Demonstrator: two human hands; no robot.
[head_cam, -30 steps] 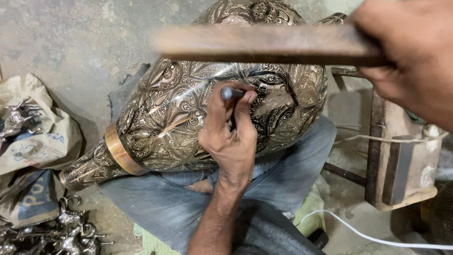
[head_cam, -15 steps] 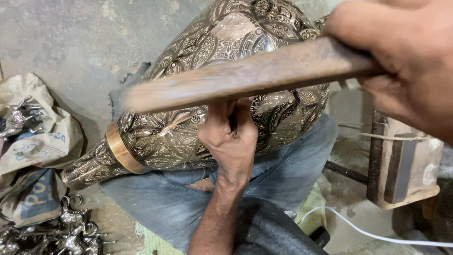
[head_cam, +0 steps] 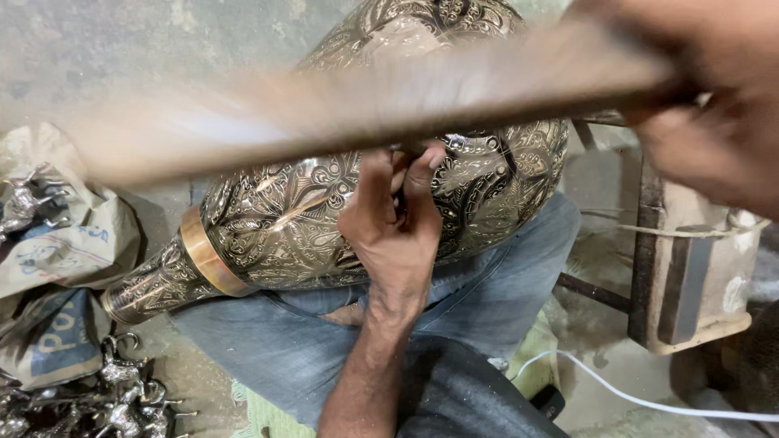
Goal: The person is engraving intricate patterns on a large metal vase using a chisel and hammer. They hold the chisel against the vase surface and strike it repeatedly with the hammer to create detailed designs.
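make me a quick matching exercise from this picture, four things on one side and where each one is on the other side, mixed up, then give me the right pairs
Things:
1. engraved metal vase
2. wooden stick
3. white cable
4. small metal figurines

Places:
A. on the floor at lower right
B. in the right hand, blurred across the top
C. lying across the lap, under the left hand
D. heaped on the floor at lower left

Pairs: 1-C, 2-B, 3-A, 4-D

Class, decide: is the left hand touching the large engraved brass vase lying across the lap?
Touching. The head view shows the left hand resting directly against the large engraved brass vase, no gap.
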